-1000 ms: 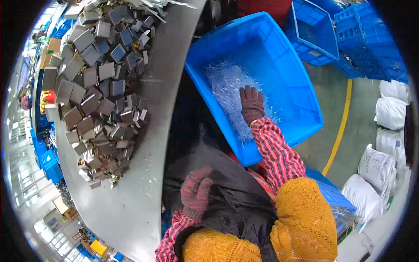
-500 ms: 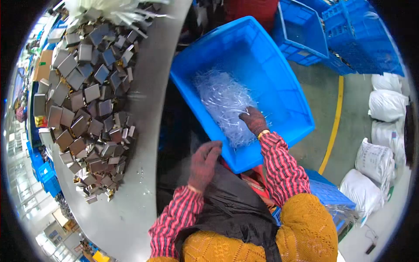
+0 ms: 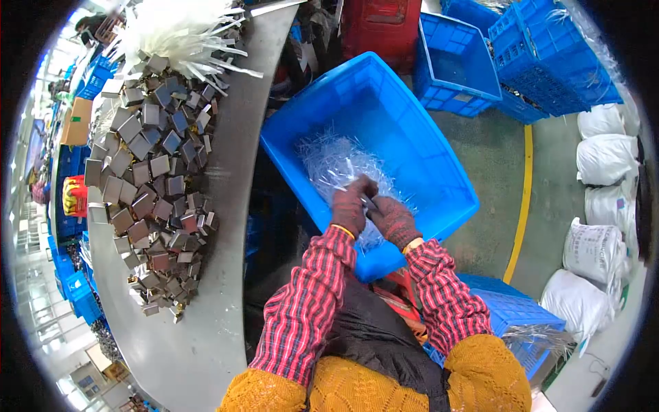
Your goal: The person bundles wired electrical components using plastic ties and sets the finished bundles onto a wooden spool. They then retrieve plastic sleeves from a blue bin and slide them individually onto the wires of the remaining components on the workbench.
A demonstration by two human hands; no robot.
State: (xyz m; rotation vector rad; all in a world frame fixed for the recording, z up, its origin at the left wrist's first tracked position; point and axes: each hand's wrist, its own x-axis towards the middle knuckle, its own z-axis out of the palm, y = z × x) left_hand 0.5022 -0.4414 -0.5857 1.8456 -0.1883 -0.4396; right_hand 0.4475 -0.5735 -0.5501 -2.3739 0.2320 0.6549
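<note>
My left hand (image 3: 350, 206) and my right hand (image 3: 393, 221), both in dark brownish-red knit gloves, meet over the near side of a blue plastic bin (image 3: 439, 158). Fingers on both are closed around something small; a dark grey bit (image 3: 369, 204) shows between them, too hidden to name. Beneath and beyond the hands, thin clear plastic strips (image 3: 343, 159) lie in a loose heap inside the bin.
On my left, a metal table (image 3: 226, 172) bears a pile of small rectangular metal pieces (image 3: 154, 185) and a bundle of white strips (image 3: 178, 34). Blue crates (image 3: 456, 65) stand at the upper right. White sacks (image 3: 594, 247) line the far right beyond a yellow floor line (image 3: 525, 199).
My left hand has moved from outside the bin's near edge to beside my right hand. The right has drawn back from the strips toward me. The view has shifted slightly.
</note>
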